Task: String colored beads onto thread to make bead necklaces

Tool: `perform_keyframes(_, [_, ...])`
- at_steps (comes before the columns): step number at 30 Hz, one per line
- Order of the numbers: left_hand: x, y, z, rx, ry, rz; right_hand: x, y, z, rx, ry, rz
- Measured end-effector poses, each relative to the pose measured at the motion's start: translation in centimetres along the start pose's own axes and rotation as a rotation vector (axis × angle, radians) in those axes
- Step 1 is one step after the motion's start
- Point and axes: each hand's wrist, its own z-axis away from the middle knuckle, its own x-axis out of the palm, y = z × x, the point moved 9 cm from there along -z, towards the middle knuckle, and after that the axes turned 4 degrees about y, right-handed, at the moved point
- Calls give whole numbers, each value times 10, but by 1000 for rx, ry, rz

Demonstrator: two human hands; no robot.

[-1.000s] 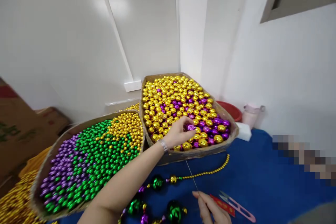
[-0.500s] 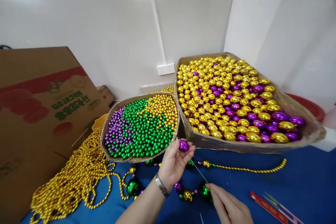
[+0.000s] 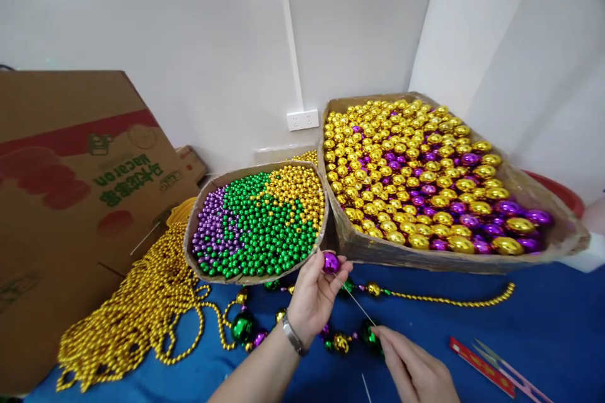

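Note:
In my left hand (image 3: 309, 302) a shiny purple bead (image 3: 330, 262) is held between thumb and fingers, just in front of the box of small beads. My right hand (image 3: 413, 362), lower and to the right, pinches a thin needle-like wire (image 3: 358, 304) whose far end reaches the underside of the purple bead. Whether the tip is inside the hole cannot be made out. Behind and below my hands lies a bead necklace (image 3: 341, 343) with large green, gold and purple balls, partly hidden by my left forearm. A string of small gold beads (image 3: 449, 301) runs from it to the right.
A box of small green, purple and gold beads (image 3: 265, 227) stands beside a larger box of gold and purple beads (image 3: 420, 182). Gold bead strands (image 3: 137, 308) heap at left by a carton (image 3: 70, 201). Scissors (image 3: 510, 368) and a red packet (image 3: 479, 365) lie on the blue cloth (image 3: 416, 318).
The view has shifted slightly, so the boxes and strands sit a little differently in it. My hands keep nearly the same pose, with the purple bead and wire still held.

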Motion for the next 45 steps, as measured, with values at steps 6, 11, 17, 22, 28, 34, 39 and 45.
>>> perform_keyframes(6, [-2,3,3,36,-19,-6,-1,0,0,26,-5,-6])
perform_keyframes(11, [4,2,16,144,-72,-115,1,-2,-3,40,-4,-16])
perform_keyframes(17, [-2,-6,21,136,-70,-151,3,-6,-5,-1,-8,-7])
perform_keyframes(22, [-6,-3,24,185,-49,-236,4,-6,-2,-65,44,62])
perform_keyframes(28, [-5,-7,27,156,-134,-377,7,-5,-4,-82,34,39])
perform_keyframes(34, [-20,79,-3,539,-10,-847,-3,3,-1,-75,96,140])
perform_keyframes(39, [-16,111,-47,661,30,-1727,-2,1,0,-100,115,157])
perform_keyframes(45, [-10,89,-83,531,22,-1960,1,1,0,-71,91,146])
